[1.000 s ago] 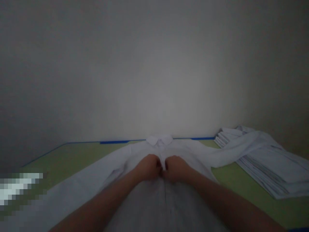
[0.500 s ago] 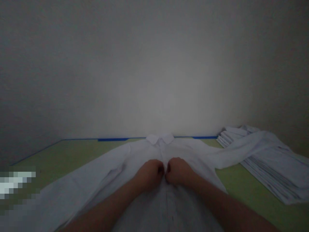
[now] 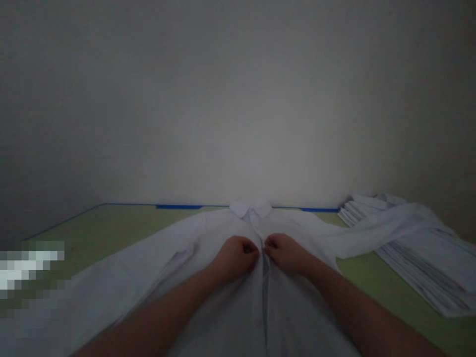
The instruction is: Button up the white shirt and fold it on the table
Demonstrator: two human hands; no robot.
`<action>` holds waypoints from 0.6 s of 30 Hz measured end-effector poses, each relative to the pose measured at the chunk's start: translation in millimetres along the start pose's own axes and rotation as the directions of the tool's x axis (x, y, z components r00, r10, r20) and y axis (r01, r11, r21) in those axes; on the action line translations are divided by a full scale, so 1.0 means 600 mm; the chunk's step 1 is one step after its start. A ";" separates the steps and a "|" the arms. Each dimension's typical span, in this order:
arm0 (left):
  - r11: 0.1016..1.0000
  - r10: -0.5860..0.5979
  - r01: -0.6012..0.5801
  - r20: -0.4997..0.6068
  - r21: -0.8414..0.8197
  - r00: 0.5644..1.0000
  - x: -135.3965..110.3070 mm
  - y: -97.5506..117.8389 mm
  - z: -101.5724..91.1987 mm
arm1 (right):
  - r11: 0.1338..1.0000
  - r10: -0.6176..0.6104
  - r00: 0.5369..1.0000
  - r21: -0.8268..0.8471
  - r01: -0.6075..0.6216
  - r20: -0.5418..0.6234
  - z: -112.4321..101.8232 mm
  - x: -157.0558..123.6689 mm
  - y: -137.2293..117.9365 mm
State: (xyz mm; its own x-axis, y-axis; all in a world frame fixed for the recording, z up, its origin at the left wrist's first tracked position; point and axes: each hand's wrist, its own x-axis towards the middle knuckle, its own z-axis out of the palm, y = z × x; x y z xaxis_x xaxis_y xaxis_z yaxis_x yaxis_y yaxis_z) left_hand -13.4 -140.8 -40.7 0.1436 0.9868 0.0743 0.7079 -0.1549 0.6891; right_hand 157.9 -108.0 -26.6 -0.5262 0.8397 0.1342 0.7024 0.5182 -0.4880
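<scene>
A white long-sleeved shirt (image 3: 226,322) lies face up, spread out, its collar (image 3: 251,209) toward the wall. My left hand (image 3: 238,258) pinches the left edge of its front opening below the collar. Just across the opening, my right hand (image 3: 284,253) pinches the right edge. The fingertips of both hands nearly meet. Below them the front gapes in a narrow slit. Any button between my fingers is too small and dark to make out.
On the right a stack of folded white shirts (image 3: 420,282) lies under one outstretched sleeve (image 3: 364,235). The green tabletop (image 3: 122,223) has blue tape (image 3: 178,207) along its back edge, against a grey wall (image 3: 238,99). A pixelated patch covers the left side.
Both hands have moved slightly up toward the collar, from fist-like grips to fingertip pinches. The front edges below them now part in a visible slit. The view has shifted a little.
</scene>
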 end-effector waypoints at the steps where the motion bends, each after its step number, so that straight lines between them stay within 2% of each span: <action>1: 1.000 0.002 -0.002 -0.007 -0.009 1.000 0.000 -0.002 0.002 | 1.000 -0.010 1.000 -0.001 0.010 -0.023 0.003 -0.001 -0.001; 6: 0.999 0.015 -0.015 -0.007 -0.042 1.000 0.005 -0.016 0.013 | 0.998 -0.060 0.991 -0.032 0.056 -0.119 0.020 -0.007 -0.008; 14: 0.979 -0.030 0.038 0.042 -0.200 0.999 0.012 -0.028 0.018 | 0.977 -0.160 0.985 -0.150 0.149 -0.062 0.015 -0.017 -0.017; 18: 0.944 -0.051 0.061 0.039 -0.325 0.998 0.019 -0.040 0.023 | 0.967 -0.232 0.972 -0.119 0.226 -0.036 0.007 -0.019 -0.016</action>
State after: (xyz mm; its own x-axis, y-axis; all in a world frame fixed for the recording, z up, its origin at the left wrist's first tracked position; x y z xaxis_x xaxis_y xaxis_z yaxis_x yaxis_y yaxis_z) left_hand -19.1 -126.5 -66.4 0.1336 0.9910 0.0109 0.4525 -0.0708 0.8890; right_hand 155.2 -123.1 -27.1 -0.6571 0.7018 0.2752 0.6169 0.7104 -0.3387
